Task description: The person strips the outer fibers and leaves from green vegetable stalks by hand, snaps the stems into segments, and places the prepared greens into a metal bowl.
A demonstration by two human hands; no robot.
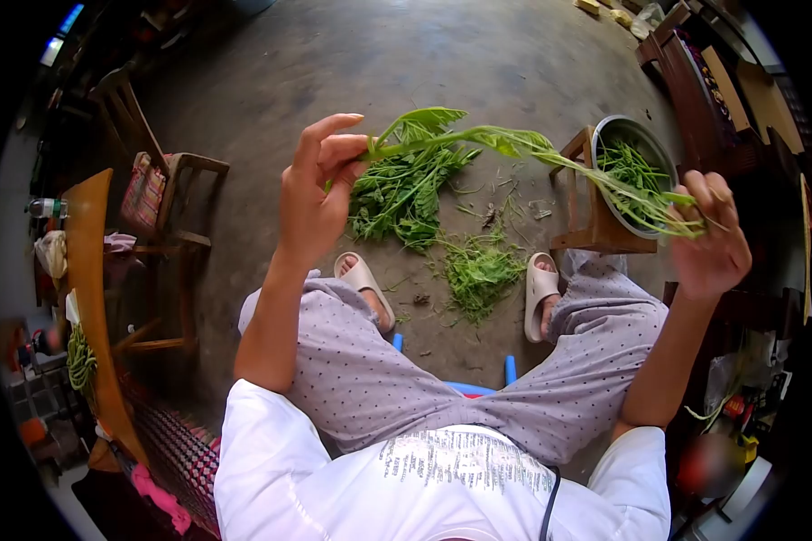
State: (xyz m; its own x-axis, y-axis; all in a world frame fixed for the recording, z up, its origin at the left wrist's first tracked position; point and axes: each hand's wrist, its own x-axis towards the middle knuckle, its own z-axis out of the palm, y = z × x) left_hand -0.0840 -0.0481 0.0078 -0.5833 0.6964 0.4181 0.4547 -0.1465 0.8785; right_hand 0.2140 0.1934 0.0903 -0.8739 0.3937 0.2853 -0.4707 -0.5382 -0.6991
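A long leafy green stem [505,140] stretches between my two raised hands. My left hand [327,171] pinches its left end between thumb and fingers. The fingers of my right hand [711,236] are closed around the other end, with several thin stems bunched there. Below and beyond my left hand, a pile of leafy greens [410,194] lies on the floor. A smaller heap of green scraps [483,275] sits between my feet. Near my right hand, a metal basin [663,162] holds cut green stems [627,167].
The basin rests on a wooden stool [573,212] to the right. A wooden chair [185,162] and a table [95,207] stand at the left. Dark wooden furniture [672,54] is at the upper right. Bits of greens are scattered on the concrete floor [334,63].
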